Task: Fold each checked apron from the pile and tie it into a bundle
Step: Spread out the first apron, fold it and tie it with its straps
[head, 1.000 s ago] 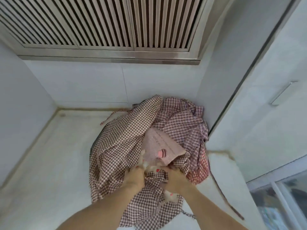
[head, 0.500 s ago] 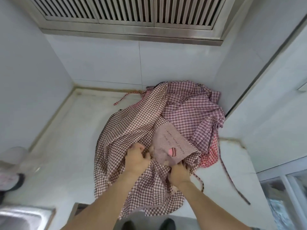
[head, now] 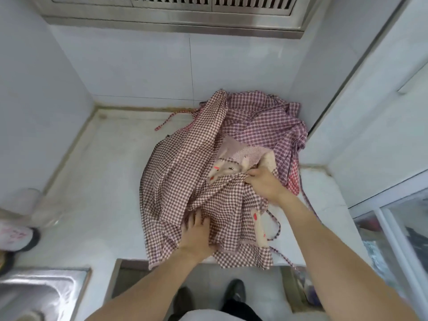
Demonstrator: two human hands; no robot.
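Overhead, a vent; white counter [head: 97, 181] — left hand [head: 196, 237] flat, right hand [head: 264, 186] seemingly pinching apron [head: 180, 172].

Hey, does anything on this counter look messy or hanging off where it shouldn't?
Yes. The brown checked apron droops over the white counter's front edge, and a thin tie string dangles there too. Behind it, purple checked aprons lie crumpled, unfolded.

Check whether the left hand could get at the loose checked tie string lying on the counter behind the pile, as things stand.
Probably yes. The left hand rests on the brown checked apron at the front edge, and the tie string lies exposed on the counter left of the pile, with nothing over it. It would mean reaching across or around the apron.
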